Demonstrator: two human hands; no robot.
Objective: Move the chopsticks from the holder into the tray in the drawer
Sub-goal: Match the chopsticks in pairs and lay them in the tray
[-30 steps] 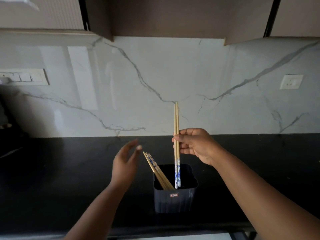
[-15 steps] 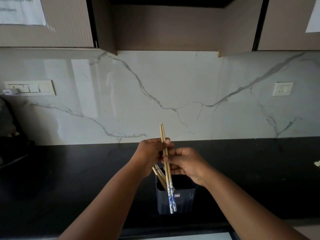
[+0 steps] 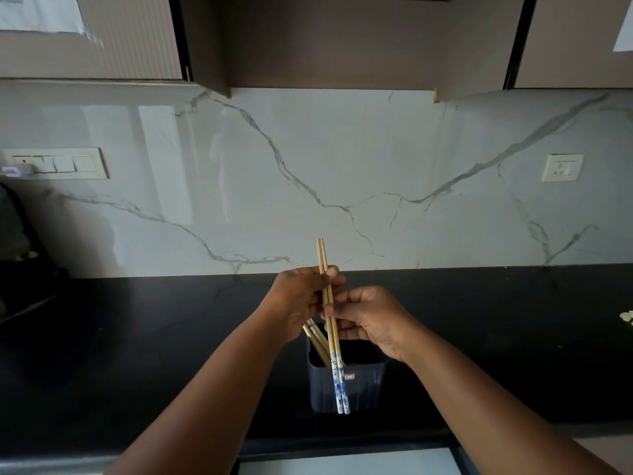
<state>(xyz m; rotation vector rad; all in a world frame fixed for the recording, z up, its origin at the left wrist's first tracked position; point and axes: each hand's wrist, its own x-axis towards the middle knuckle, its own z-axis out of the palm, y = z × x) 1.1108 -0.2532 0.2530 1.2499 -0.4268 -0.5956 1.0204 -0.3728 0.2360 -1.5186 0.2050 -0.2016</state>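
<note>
A pair of wooden chopsticks (image 3: 334, 347) with blue-and-white patterned ends stands almost upright in the air, lifted out in front of the dark square holder (image 3: 346, 389) on the black counter. My left hand (image 3: 301, 299) grips the pair near its top. My right hand (image 3: 368, 317) pinches it just below, at mid-length. More chopsticks (image 3: 317, 341) lean to the left inside the holder, partly hidden behind my left wrist. A pale strip of the drawer (image 3: 346, 462) shows at the bottom edge; no tray can be seen.
The black counter (image 3: 137, 354) runs left to right under a marble backsplash with a switch plate (image 3: 56, 163) at left and a socket (image 3: 561, 168) at right. Dark objects (image 3: 17, 255) sit at far left. Wall cabinets (image 3: 329, 39) hang overhead.
One second ago only my right hand held the pair, its tips inside the holder. My left hand has come in and gripped the top, and the pair has been raised out and toward me.
</note>
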